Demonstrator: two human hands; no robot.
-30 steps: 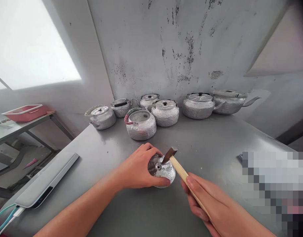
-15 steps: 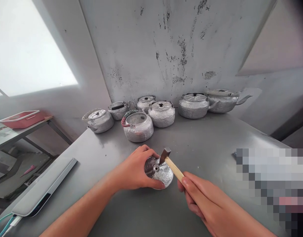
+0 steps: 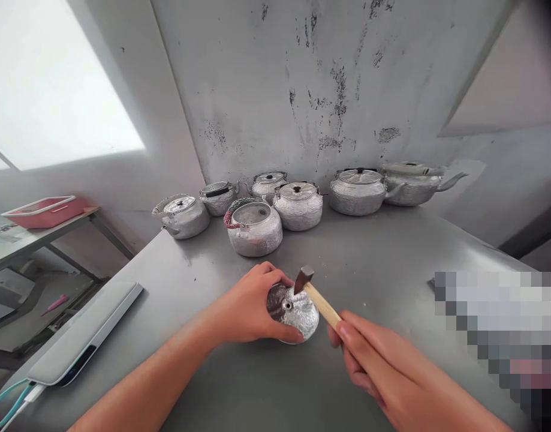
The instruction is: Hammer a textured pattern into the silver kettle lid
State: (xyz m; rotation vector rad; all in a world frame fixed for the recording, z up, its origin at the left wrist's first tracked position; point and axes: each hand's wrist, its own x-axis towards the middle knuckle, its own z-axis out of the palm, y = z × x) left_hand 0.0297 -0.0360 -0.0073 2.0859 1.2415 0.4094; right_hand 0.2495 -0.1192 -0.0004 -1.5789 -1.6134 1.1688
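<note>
My left hand (image 3: 256,305) is closed round the edge of a round silver kettle lid (image 3: 303,313) with a dented, hammered surface and a small ringed hole at its centre. The lid's left half looks dark, and the fingers cover part of its far and left edge. In my right hand (image 3: 363,348) is a hammer (image 3: 322,305), gripped by its pale wooden handle. Its dark narrow head is over the lid's far side, close to the surface; whether it touches I cannot tell. Beyond the hands stands a lidless kettle (image 3: 256,237) with a red and green wrapped handle.
Several dented metal kettles (image 3: 298,210) line the back of the grey table (image 3: 365,258). A white device (image 3: 89,333) with cables lies at the left edge. A pink basket (image 3: 45,215) sits on a side table. Something blurred out (image 3: 495,318) lies at the right.
The whole view has shifted slightly, so things appear a little further right. Both hands keep their grips, and the hammer head stays over the same part of the lid.
</note>
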